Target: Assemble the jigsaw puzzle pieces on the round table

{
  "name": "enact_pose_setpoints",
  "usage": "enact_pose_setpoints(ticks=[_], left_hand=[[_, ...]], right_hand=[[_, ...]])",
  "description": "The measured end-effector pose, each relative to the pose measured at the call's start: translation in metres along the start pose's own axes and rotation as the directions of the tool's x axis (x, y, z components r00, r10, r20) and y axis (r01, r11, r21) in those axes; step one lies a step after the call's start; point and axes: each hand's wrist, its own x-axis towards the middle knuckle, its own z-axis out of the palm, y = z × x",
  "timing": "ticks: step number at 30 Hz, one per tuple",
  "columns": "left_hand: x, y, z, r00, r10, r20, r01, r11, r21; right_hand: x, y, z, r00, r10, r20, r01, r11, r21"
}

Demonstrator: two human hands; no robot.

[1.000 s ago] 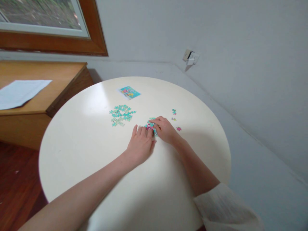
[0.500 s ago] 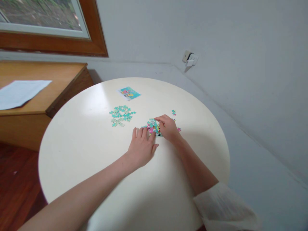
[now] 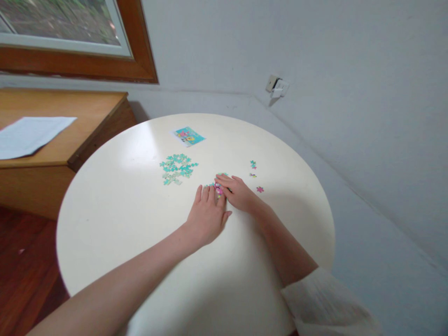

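A partly joined jigsaw puzzle (image 3: 218, 188), pink and teal, lies on the white round table (image 3: 115, 205), mostly covered by my hands. My left hand (image 3: 207, 214) rests palm down with its fingers apart, the fingertips on the puzzle's near left edge. From the right, my right hand (image 3: 239, 192) lies across the puzzle with its fingers stretched out flat over the pieces. A pink puzzle piece (image 3: 259, 189) and a few small loose pieces (image 3: 253, 164) are just beyond my right hand.
A heap of teal puzzle pieces (image 3: 178, 168) lies left of the hands. Behind it is a picture card (image 3: 189, 136). A wooden cabinet (image 3: 94, 112) with a white sheet (image 3: 33, 135) stands at the left. The wall (image 3: 378, 116) runs close along the table's right side.
My right hand has shifted left and its fingers have flattened over the puzzle, covering more of it. Loose pieces at the right are now uncovered. My left hand has barely moved.
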Motion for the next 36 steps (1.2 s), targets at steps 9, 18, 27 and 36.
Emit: enact_pose_setpoints(ticks=[9, 18, 27, 36], left_hand=[[0.000, 0.000, 0.000, 1.000, -0.004, 0.013, 0.003, 1.000, 0.023], [-0.001, 0.001, -0.001, 0.999, -0.016, 0.030, 0.015, 1.000, 0.015], [-0.002, 0.002, -0.003, 1.000, -0.016, 0.024, 0.016, 1.000, 0.003], [-0.002, 0.002, 0.002, 1.000, -0.014, -0.019, 0.014, 0.999, -0.036]], right_hand=[[0.000, 0.005, 0.001, 0.999, 0.035, -0.009, -0.035, 0.997, -0.070], [-0.002, 0.009, 0.001, 0.989, 0.130, -0.069, -0.141, 0.975, -0.173], [-0.001, 0.016, 0.002, 0.974, 0.201, -0.102, -0.216, 0.962, -0.166], [-0.001, 0.017, 0.003, 0.974, 0.201, -0.104, -0.215, 0.966, -0.142]])
